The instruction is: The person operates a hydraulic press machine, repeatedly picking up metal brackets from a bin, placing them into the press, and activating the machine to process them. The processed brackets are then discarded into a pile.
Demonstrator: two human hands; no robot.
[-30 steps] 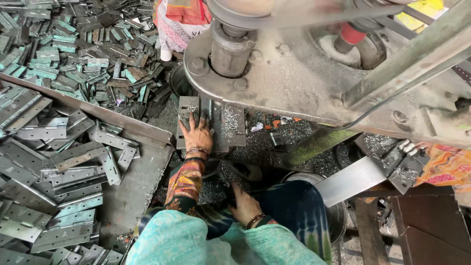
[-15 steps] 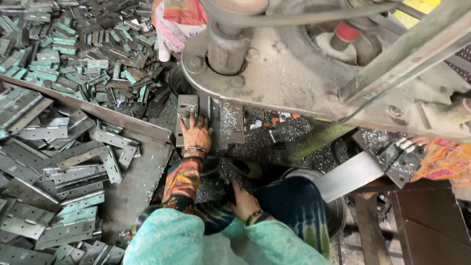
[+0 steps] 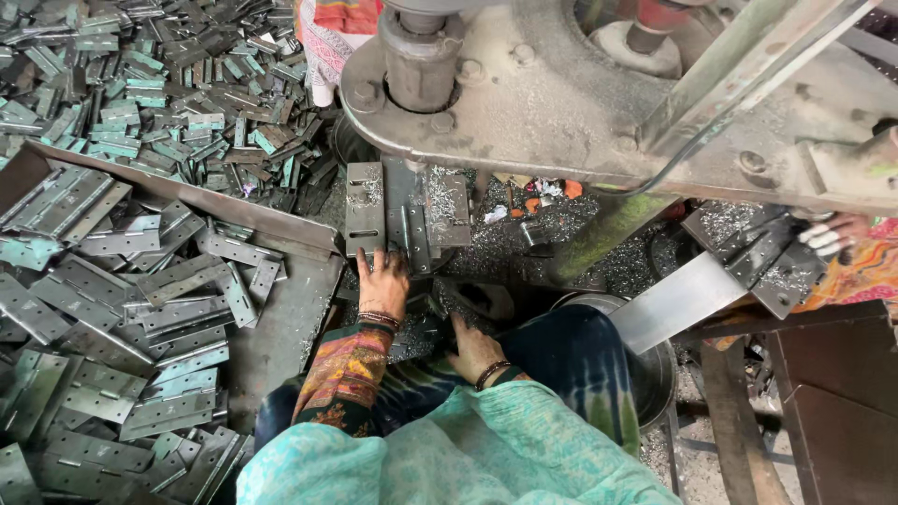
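Observation:
My left hand (image 3: 382, 281) reaches forward to the bed of a grey press machine (image 3: 561, 103). Its spread fingers rest on the near edge of the flat metal plates (image 3: 365, 210) lying under the ram (image 3: 418, 56). It grips nothing that I can see. A narrow hinge strip (image 3: 412, 241) lies right beside its fingers. My right hand (image 3: 472, 348) is lower and closer to me, palm down on a dark bed of metal shavings (image 3: 421, 332). Its fingertips are curled into the scrap, so any piece in them is hidden.
Heaps of grey hinge leaves (image 3: 140, 309) fill a tray on the left, with more (image 3: 168, 103) beyond its slanted rim (image 3: 187, 198). A steel bucket (image 3: 655, 365) stands at my right knee. Another person's hand (image 3: 828, 234) in a colourful sleeve is at the right edge.
Both hands stay in nearly the same places; my left hand keeps resting at the plates. The view has shifted slightly.

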